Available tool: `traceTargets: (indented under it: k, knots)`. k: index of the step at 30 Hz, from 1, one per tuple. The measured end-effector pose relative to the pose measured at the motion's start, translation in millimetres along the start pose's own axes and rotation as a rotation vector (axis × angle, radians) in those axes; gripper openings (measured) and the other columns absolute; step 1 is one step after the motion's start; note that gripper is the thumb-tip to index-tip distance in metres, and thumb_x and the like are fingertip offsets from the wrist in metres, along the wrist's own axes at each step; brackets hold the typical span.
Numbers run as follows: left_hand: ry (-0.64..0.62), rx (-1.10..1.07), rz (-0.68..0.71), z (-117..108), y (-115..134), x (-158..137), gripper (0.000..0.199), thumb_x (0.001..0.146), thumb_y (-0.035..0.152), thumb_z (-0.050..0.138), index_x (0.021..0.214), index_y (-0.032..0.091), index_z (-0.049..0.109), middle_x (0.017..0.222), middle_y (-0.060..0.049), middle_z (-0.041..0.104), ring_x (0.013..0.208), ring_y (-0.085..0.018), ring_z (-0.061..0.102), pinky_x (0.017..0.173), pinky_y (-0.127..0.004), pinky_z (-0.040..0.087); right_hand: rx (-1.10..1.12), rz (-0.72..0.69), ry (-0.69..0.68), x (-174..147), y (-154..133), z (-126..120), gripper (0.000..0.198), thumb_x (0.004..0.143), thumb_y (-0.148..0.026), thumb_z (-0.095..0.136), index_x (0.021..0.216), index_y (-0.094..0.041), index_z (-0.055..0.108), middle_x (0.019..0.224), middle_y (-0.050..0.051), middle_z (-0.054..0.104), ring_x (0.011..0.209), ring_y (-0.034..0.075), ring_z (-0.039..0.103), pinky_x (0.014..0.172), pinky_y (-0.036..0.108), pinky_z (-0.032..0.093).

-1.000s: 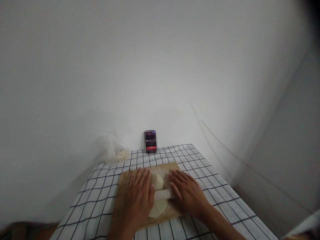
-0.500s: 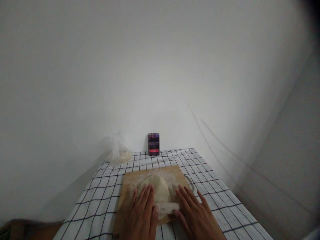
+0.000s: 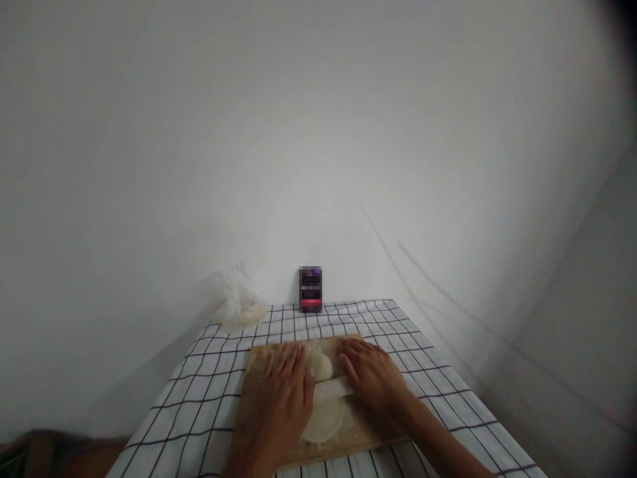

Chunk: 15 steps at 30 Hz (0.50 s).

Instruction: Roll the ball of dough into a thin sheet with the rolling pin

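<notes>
**Palms flat on the pin, dough half rolled**

My left hand (image 3: 286,392) and my right hand (image 3: 371,382) both lie flat, fingers stretched out, pressing down on the rolling pin (image 3: 331,390). Neither is clenched around it. The pin lies across the dough round (image 3: 322,415), which sits on the floured wooden board (image 3: 259,372) over the checked tablecloth (image 3: 209,392). Part of the dough shows beyond the pin, part on my side of it.

My worry is uneven pressure: lean harder on one palm and I judge the sheet would thin on that side or tear. The board could also slide on the cloth. A bag of flour (image 3: 236,307) and a dark box (image 3: 310,289) stand well apart by the wall.
</notes>
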<state>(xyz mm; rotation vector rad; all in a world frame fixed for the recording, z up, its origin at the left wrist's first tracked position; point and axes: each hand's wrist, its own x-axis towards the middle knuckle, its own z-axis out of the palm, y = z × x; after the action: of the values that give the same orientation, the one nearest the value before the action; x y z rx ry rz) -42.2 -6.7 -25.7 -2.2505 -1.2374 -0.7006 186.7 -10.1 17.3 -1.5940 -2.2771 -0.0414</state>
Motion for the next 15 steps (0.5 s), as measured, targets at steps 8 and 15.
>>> traceTargets:
  k: [8,15]
  knots:
    - [0.096,0.005,0.064,-13,12,-19,0.055,0.105,0.039,0.040,0.154,0.012,0.041,0.156,-0.011,0.052,0.144,-0.028,0.048,0.118,-0.050,0.037,-0.077,0.022,0.117,-63,-14,19,0.041,0.108,-0.033,0.039,0.141,-0.025,0.060,0.148,0.004,0.061,0.137,0.028,0.055,0.112,0.049,0.044]
    - [0.193,0.070,0.185,-25,15,-49,0.075,0.103,0.045,0.043,0.162,0.005,0.022,0.150,-0.015,0.058,0.138,-0.029,0.054,0.116,-0.047,0.035,-0.053,-0.081,0.218,-93,-21,21,0.029,0.105,-0.039,0.052,0.130,-0.033,0.063,0.139,-0.001,0.068,0.127,0.025,0.063,0.110,0.045,0.039]
